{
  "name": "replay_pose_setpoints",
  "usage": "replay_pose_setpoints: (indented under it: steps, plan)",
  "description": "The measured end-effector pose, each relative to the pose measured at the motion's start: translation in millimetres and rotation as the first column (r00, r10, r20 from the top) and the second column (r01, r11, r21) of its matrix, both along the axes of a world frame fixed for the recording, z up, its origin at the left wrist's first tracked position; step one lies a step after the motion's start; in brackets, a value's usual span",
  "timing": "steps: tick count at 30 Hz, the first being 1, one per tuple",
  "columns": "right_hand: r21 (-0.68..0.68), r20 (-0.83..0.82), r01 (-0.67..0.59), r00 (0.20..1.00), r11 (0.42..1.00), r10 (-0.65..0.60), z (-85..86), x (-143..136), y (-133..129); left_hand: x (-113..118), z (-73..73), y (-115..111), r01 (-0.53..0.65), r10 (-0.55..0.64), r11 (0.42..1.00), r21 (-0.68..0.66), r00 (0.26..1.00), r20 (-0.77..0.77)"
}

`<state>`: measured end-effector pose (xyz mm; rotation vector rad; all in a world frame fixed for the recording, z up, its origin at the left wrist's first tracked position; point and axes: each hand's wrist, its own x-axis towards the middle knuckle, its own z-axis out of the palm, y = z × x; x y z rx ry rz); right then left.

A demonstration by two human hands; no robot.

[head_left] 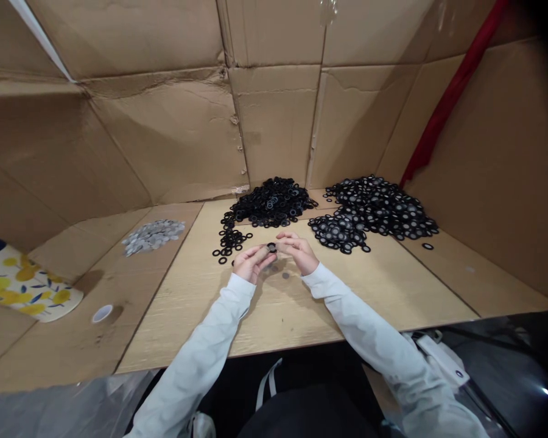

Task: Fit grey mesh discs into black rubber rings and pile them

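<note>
Between my two hands, above the middle of the board, is a small black ring (272,247) with a grey centre. My left hand (252,261) pinches it from the left with thumb and fingers. From the right, my right hand (300,250) grips its other edge, thumb and forefinger together. A grey disc (285,276) lies on the board just below my hands. Beyond them is a large pile of black rings (274,201), with a smaller scatter of rings (231,240) nearer my left hand.
At the right is a heap of black rings with grey centres (379,207). Pale grey discs (153,236) are piled at the left. A patterned cylinder (31,283) and a small white round piece (102,314) stand nearer left. Cardboard walls (274,121) enclose the table.
</note>
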<state>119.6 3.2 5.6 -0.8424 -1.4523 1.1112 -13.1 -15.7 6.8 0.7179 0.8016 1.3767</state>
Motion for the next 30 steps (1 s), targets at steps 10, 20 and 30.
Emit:
replay_pose_setpoints:
  steps: [10,20,30]
  plan:
    - [-0.006,0.020,-0.005,1.000,1.000,0.005,-2.2,-0.5,-1.6,0.4,0.5,0.1,-0.018,0.018,1.000,-0.014,1.000,0.000]
    - [0.077,0.078,0.023,0.997,0.997,-0.029,-1.7,-3.1,-3.1,1.1,-6.0,1.1,0.011,-0.011,1.000,0.001,0.999,-0.032]
    - [0.119,0.107,0.050,0.992,0.992,-0.063,-5.7,-5.5,-0.6,2.4,-6.7,0.8,0.010,-0.009,1.000,0.023,0.999,-0.038]
